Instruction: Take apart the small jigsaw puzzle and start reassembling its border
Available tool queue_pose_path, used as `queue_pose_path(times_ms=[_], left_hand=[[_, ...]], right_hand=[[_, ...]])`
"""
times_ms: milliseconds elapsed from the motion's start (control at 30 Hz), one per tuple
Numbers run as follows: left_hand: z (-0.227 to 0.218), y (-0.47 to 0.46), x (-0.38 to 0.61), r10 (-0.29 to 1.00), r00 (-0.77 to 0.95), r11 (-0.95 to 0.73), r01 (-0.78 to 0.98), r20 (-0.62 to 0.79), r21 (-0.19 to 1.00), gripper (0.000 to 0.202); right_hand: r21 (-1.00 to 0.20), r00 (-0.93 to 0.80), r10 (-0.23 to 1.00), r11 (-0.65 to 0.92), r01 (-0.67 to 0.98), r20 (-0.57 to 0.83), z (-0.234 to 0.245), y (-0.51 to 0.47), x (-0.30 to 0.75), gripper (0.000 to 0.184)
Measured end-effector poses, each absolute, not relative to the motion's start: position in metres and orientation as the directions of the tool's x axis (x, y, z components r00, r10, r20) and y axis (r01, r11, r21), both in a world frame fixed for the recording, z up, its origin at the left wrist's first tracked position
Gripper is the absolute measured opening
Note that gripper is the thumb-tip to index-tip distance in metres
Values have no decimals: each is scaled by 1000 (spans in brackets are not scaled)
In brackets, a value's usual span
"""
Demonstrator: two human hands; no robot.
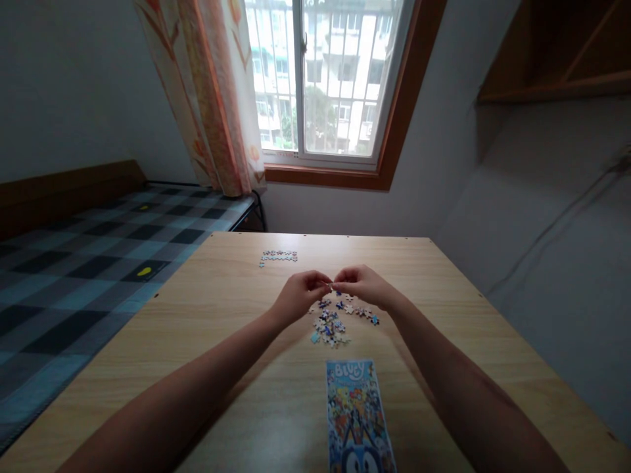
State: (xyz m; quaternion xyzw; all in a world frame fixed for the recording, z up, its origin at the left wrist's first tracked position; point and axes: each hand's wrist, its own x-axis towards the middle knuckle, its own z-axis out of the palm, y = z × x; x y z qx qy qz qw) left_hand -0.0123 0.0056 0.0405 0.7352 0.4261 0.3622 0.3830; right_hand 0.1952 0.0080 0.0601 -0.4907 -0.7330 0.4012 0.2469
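My left hand (pixel 303 292) and my right hand (pixel 363 284) meet above the table, fingertips pinched close together. Between them is a small pale jigsaw piece, mostly hidden by the fingers; whether it is one piece or two I cannot tell. Just below the hands lies a loose heap of jigsaw pieces (pixel 329 325), white, blue and dark. Farther back, to the left, sits a joined strip of puzzle pieces (pixel 279 256). Nearest me is a printed picture sheet or box lid (pixel 357 414) marked "Bluey", with colourful cartoon figures.
The wooden table (pixel 236 368) reaches back towards a wall with a barred window (pixel 340 85). Left of it stands a bed (pixel 113 243) with a checked cover, beside a patterned curtain (pixel 211 98). A wooden shelf (pixel 557 89) hangs at the upper right.
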Motion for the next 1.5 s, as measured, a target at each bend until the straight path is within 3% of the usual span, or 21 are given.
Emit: queue_pose_path(times_ms=[100,233,333,500,767,967,1167,1333,1500], left_hand=[[45,23,-30,947,291,-261,461,133,848,18],[51,50,-69,985,153,-165,679,81,716,24],[51,63,-96,996,76,-88,774,46,627,28],[57,76,-134,997,39,1,874,-72,486,17],[48,83,-150,995,25,28,846,-92,533,20],[24,80,-130,993,30,-67,938,115,339,17],[37,79,-145,958,-73,-27,941,279,338,22],[39,73,-139,976,27,-77,971,215,227,26],[30,63,-118,978,136,-161,974,159,157,28]], right_hand=[[-598,-365,930,312,738,34,57,10,204,20],[-319,-352,924,292,901,-149,54,8,212,22],[-217,-330,918,283,934,-222,52,3,208,23],[-153,-322,924,295,943,-206,51,-2,200,20],[-138,-317,923,293,946,-217,51,-4,198,16],[-117,-285,928,264,957,-239,48,-6,197,16],[-120,-284,921,261,958,-265,47,-6,194,16],[-342,-378,868,265,902,-323,56,-4,204,3],[-522,-374,927,313,794,-12,69,0,200,12]])
